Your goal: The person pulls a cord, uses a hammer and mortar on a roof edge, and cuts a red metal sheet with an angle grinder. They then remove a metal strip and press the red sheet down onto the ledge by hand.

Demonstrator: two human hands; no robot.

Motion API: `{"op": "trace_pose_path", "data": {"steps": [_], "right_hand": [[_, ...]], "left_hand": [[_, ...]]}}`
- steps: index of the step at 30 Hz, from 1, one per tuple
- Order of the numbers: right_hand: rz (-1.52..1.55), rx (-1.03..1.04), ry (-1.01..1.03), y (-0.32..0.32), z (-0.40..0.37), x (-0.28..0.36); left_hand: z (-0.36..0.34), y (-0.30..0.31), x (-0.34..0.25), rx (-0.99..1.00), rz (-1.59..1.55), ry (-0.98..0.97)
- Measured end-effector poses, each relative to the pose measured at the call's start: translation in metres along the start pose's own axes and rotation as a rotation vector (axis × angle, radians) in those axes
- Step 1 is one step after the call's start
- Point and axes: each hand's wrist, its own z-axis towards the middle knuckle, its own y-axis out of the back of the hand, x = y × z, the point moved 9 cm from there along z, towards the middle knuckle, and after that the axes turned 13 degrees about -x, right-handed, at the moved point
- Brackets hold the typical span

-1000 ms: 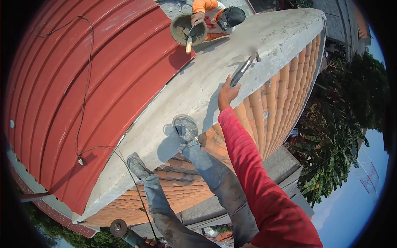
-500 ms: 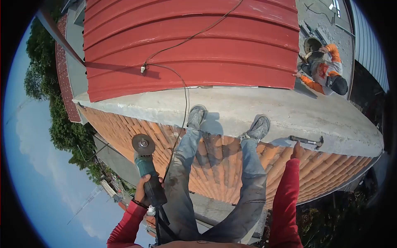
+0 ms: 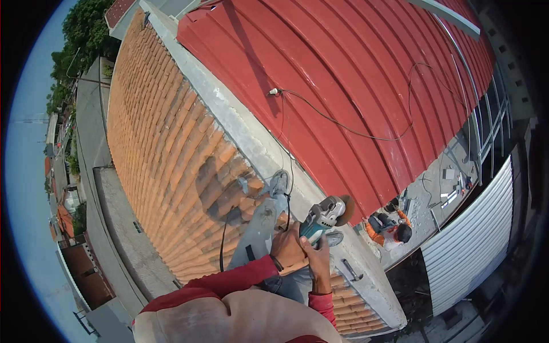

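Note:
An angle grinder (image 3: 320,220), teal and black with a grey metal head, is in front of my body, its cutting disc (image 3: 345,210) toward the red roof. My left hand (image 3: 287,250) is wrapped round its rear body. Against the near side of the body, my right hand (image 3: 318,258) has closed its fingers; their inner side is partly hidden. A hammer (image 3: 352,270) lies on the concrete ledge to the right of my hands. My shoes stand on the ledge, one at each side of the grinder.
Orange clay tiles (image 3: 166,188) slope down at the left. Red metal roofing (image 3: 343,97) lies beyond the concrete ledge (image 3: 237,123), with a power cord (image 3: 343,127) and plug connection (image 3: 273,91) on it. A person in orange sleeves (image 3: 394,231) works lower down at the right, near corrugated sheeting (image 3: 472,234).
My right hand has left the hammer and come to the grinder. The grinder has moved right, its disc now turned toward the red roof. The view has turned.

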Motion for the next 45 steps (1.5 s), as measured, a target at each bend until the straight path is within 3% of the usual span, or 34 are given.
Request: {"op": "trace_pose_path", "data": {"steps": [1, 3, 4, 6, 8, 10, 12, 14, 16, 17, 18, 20, 21, 22, 24, 26, 28, 30, 32, 34, 35, 36, 37, 38, 40, 42, 44, 45], "right_hand": [[0.055, -0.119, -0.172, -0.006, 0.010, -0.009], [0.132, -0.177, -0.179, -0.037, 0.018, 0.039], [0.198, -0.174, -0.155, -0.049, 0.027, 0.060], [0.213, -0.219, 0.075, -0.058, 0.043, 0.118], [-0.028, -0.212, 0.238, -0.082, 0.032, 0.205], [-0.338, -0.476, 0.623, -0.074, 0.023, 0.278], [-0.230, -0.603, 0.716, -0.102, -0.010, 0.349], [-0.040, -0.545, 0.744, -0.101, 0.003, 0.384], [0.349, -0.576, 0.767, -0.119, 0.007, 0.417], [0.375, -0.533, 0.853, -0.129, 0.010, 0.440], [0.329, -0.521, 0.950, -0.141, 0.011, 0.461], [0.166, -0.544, 1.158, -0.175, 0.005, 0.507], [0.151, -0.531, 1.156, -0.192, 0.011, 0.522], [-0.052, -0.558, 1.101, -0.216, 0.023, 0.540], [-0.481, -0.699, 1.274, -0.274, 0.035, 0.570], [-0.581, -0.284, 1.024, -0.371, 0.059, 0.581], [-0.477, 0.221, 1.041, -0.493, 0.054, 0.591], [-0.245, 0.490, 1.010, -0.576, 0.075, 0.588], [-0.069, 0.595, 0.807, -0.641, 0.093, 0.581], [0.010, 0.772, 0.723, -0.704, 0.103, 0.575], [0.069, 0.858, 0.737, -0.733, 0.104, 0.573], [0.063, 0.867, 0.741, -0.761, 0.102, 0.574], [0.034, 0.713, 0.688, -0.782, 0.110, 0.572], [0.012, 0.544, 0.634, -0.799, 0.121, 0.567], [-0.117, 0.340, 0.616, -0.837, 0.153, 0.552], [-0.140, 0.290, 0.621, -0.889, 0.189, 0.545], [-0.273, 0.230, 0.765, -0.940, 0.225, 0.547], [-0.242, 0.307, 0.621, -0.966, 0.253, 0.539]], "left_hand": [[0.011, 0.009, -0.005, -0.010, -0.106, -0.052], [0.039, 0.041, -0.023, -0.019, -0.218, -0.179], [0.054, 0.061, -0.033, 0.081, -0.278, -0.205], [0.074, 0.111, -0.057, 0.024, -0.405, -0.398], [0.101, 0.150, -0.077, 0.254, -0.481, -0.448], [0.154, 0.186, -0.085, 0.199, -0.720, -0.451], [0.198, 0.243, -0.097, 0.435, -1.046, -0.138], [0.255, 0.267, -0.111, 0.434, -1.176, -0.169], [0.288, 0.316, -0.115, 0.373, -1.023, -0.289], [0.303, 0.343, -0.116, 0.314, -0.871, -0.393], [0.315, 0.369, -0.108, 0.309, -0.874, -0.395], [0.327, 0.407, -0.081, 0.333, -0.302, -0.530], [0.338, 0.429, -0.070, 0.354, -0.318, -0.525], [0.356, 0.434, -0.059, 0.348, -0.337, -0.508], [0.385, 0.461, -0.040, 0.284, -0.631, -0.612], [0.407, 0.488, -0.028, 0.342, -0.608, -0.563], [0.405, 0.499, -0.027, 0.276, -0.660, -0.735], [0.418, 0.525, -0.013, 0.214, -0.775, -0.693], [0.442, 0.569, 0.013, 0.376, -1.106, -0.387], [0.459, 0.607, 0.032, 0.315, -1.269, -0.378], [0.480, 0.616, 0.050, 0.174, -1.279, -0.431], [0.499, 0.628, 0.066, 0.030, -1.288, -0.483], [0.510, 0.646, 0.087, -0.103, -1.278, -0.437], [0.522, 0.652, 0.099, -0.089, -1.278, -0.439], [0.566, 0.659, 0.148, -0.387, -1.109, -0.151], [0.604, 0.665, 0.177, -0.319, -1.114, -0.131], [0.650, 0.687, 0.213, -0.317, -1.104, -0.077], [0.672, 0.685, 0.218, -0.027, -1.478, -0.064]]}}
